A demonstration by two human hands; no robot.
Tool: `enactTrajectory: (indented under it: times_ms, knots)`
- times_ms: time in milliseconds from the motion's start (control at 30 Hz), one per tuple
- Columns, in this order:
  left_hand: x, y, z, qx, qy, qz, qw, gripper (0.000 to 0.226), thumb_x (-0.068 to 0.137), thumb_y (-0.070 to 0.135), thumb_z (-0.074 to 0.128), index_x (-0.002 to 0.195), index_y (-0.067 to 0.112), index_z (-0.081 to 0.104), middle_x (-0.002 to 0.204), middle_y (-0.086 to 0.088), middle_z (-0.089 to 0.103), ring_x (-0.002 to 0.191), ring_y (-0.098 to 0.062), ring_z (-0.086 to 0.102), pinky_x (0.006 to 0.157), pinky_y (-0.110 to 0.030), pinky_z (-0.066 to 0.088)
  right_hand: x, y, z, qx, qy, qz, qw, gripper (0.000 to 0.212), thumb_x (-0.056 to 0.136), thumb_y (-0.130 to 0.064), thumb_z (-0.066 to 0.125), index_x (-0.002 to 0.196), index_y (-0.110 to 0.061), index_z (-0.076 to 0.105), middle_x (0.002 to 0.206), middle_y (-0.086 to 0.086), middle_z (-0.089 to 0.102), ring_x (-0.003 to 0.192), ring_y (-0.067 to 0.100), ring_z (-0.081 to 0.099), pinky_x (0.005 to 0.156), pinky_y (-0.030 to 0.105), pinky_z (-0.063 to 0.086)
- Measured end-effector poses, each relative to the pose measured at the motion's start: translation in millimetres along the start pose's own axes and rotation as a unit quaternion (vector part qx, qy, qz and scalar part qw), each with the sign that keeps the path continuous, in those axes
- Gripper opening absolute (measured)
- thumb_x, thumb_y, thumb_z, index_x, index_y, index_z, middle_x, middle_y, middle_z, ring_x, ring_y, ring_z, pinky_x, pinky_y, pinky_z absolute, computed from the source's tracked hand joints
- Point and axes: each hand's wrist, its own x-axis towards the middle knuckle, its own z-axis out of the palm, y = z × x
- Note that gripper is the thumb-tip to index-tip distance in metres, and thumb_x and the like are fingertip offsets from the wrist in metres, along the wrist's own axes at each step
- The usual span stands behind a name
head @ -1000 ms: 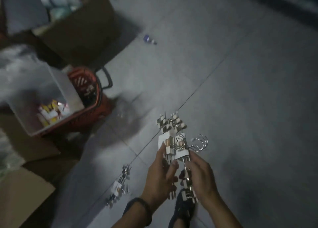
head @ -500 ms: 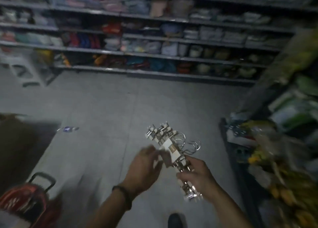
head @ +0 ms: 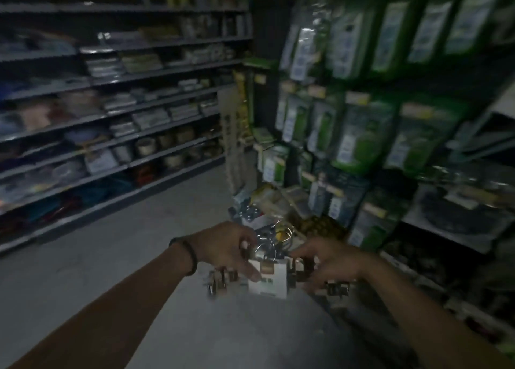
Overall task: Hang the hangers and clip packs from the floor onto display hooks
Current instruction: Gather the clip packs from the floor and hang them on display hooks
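Metal hangers, banded by a white card, held low near hung packs at right — left hand pinching the card, right hand curled round the right end. Risk: hooks could snag those packs, spilling the bundle.

A white-carded bundle of metal clip hangers sits between the left hand and the right hand. Grey metal shelves stand to the left and green hanging packs to the right.

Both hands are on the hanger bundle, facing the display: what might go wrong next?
The hanger bundle is held between the left hand and right hand. Its end clips stick out and may snag or slip. The wire hooks overlap, so they may tangle when hung among the crowded green packs.
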Motion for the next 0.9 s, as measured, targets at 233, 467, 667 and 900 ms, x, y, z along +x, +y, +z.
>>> enactTrajectory:
  times_ms: [233,467,667,900]
  knots:
    - [148.2,126.0,22.8,-0.083,-0.069,0.061,0.992,0.066,0.06,0.073,0.094,0.084,0.018,0.069,0.07,0.017,0.07,0.062,0.001,0.062,0.055,-0.012,0.042,-89.1,103.7,-78.2,-0.201,0.171,0.048,0.963,0.068,0.061,-0.072,0.066,0.119,-0.038,0.065,0.111,-0.012,0.075,0.099,0.008,0.071,0.083,0.035,0.06]
    - [266.4,230.8,38.7,-0.102,-0.1,0.127,0.982,0.041,0.07,0.055,0.096,0.079,0.026,0.069,0.074,0.014,0.068,0.071,-0.004,0.064,0.068,-0.028,0.048,-161.7,207.3,-123.8,-0.376,0.35,0.042,0.857,0.066,0.073,-0.07,0.075,0.124,-0.029,0.066,0.117,0.001,0.068,0.103,0.03,0.07,0.08,0.04,0.06]
    - [343.0,279.3,54.7,0.016,-0.115,0.18,0.977,0.022,0.099,0.047,0.064,0.098,0.028,0.073,0.091,0.008,0.073,0.096,-0.026,0.075,0.081,-0.034,0.057,-204.1,264.6,-144.3,-0.311,0.369,0.026,0.876,0.01,0.095,-0.027,0.072,0.104,-0.026,0.068,0.106,-0.008,0.065,0.109,0.036,0.066,0.092,0.049,0.055]
    - [425.9,291.3,63.0,0.005,-0.199,0.177,0.964,0.029,0.107,0.017,0.059,0.085,0.035,0.069,0.071,0.016,0.063,0.064,-0.003,0.057,0.06,-0.023,0.046,-212.4,269.9,-142.6,-0.248,0.416,0.053,0.873,0.03,0.097,-0.034,0.071,0.123,-0.018,0.072,0.136,0.001,0.064,0.126,0.019,0.06,0.099,0.035,0.054]
